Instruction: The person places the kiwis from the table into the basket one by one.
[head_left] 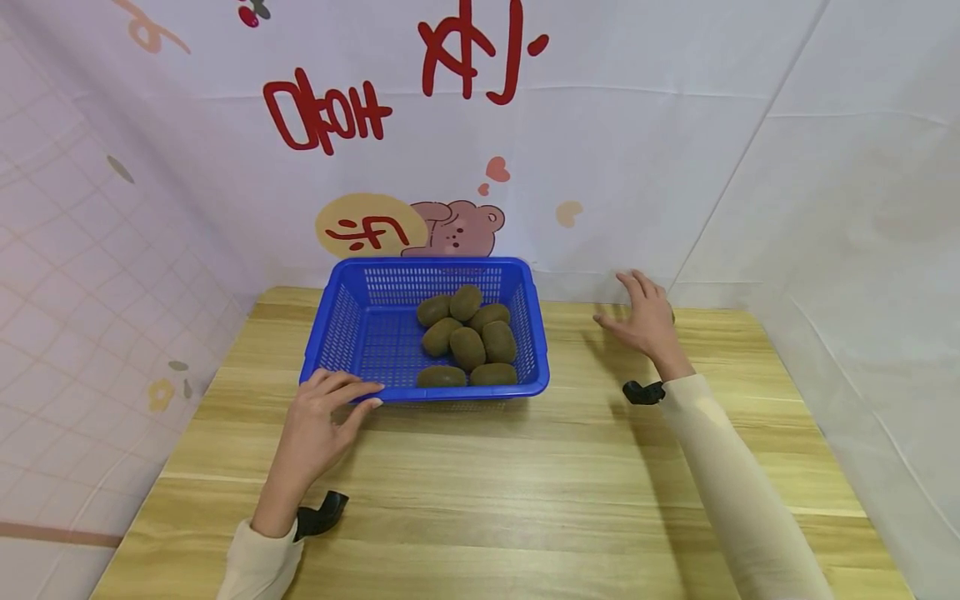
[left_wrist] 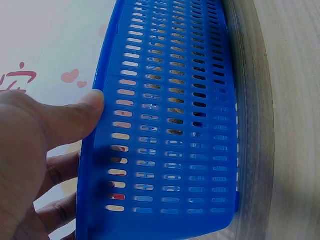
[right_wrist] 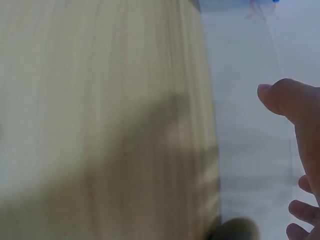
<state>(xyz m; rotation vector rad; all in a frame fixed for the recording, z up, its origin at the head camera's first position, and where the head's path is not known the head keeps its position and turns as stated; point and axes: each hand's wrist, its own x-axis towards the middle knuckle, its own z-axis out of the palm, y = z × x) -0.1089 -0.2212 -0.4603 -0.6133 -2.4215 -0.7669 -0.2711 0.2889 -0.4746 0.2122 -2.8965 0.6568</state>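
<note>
A blue plastic basket with slotted walls stands on the table. Several brown kiwis lie in it, mostly in its right half. At the basket's front left corner, my left hand pinches the rim, thumb outside and fingers over the edge; the left wrist view shows the thumb against the rim. My right hand is over the table's back right part, fingers spread and holding nothing. Close by it, a single kiwi shows at the bottom of the right wrist view, mostly hidden behind the hand in the head view.
The wood-grain table reaches back to a white printed cloth that hangs behind the basket. More cloth hangs at the left and right sides. Each wrist carries a black camera mount, such as the right mount.
</note>
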